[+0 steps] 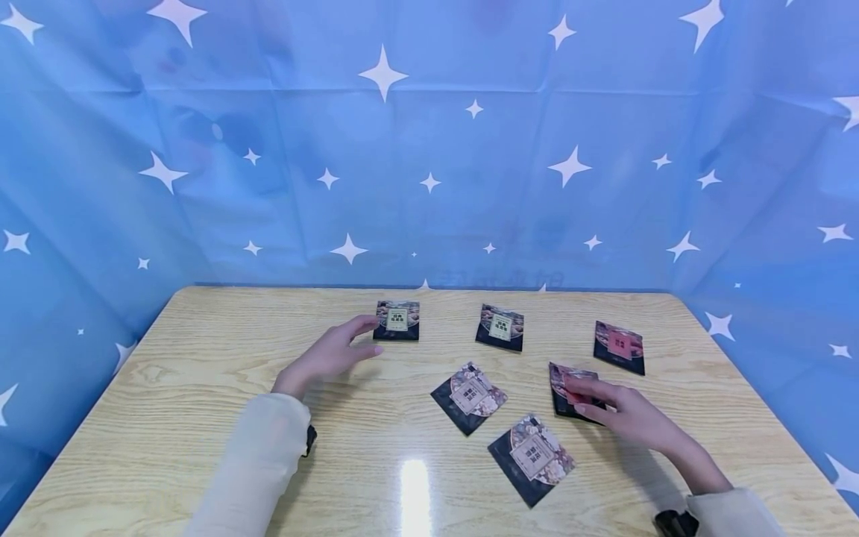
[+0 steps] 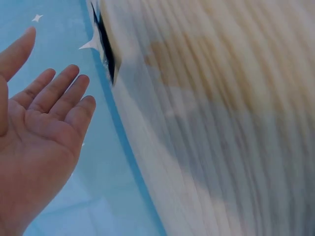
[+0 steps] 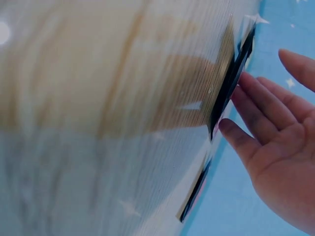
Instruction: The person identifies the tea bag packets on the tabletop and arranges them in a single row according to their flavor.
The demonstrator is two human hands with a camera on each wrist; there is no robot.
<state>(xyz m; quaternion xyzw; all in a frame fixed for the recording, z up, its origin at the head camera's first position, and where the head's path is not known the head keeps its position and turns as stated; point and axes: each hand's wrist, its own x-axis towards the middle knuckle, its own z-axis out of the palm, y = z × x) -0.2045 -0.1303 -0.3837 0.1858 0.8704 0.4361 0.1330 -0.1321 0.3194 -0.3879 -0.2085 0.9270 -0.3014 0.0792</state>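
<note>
Above the table's left half, my left hand (image 1: 329, 352) has its fingers extended, holding nothing. It is beside a flat, dark square packet with a green label (image 1: 397, 322); whether the fingertips touch it I cannot tell. In the left wrist view the left palm (image 2: 42, 142) shows bare. My right hand (image 1: 624, 414) reaches over a dark packet with a red label (image 1: 561, 388), partly covering it. In the right wrist view the right hand's fingers (image 3: 263, 105) are fairly straight, with fingertips against the dark packet (image 3: 231, 83). The thumb stands apart.
Another red-label packet (image 1: 619, 347) lies behind the right hand. A second green-label packet (image 1: 499, 327) is at the back middle. Two pale-label packets, one farther (image 1: 468, 399) and one nearer (image 1: 532, 459), lie askew on the wooden table (image 1: 168, 447). A blue starry cloth (image 1: 429, 134) hangs behind.
</note>
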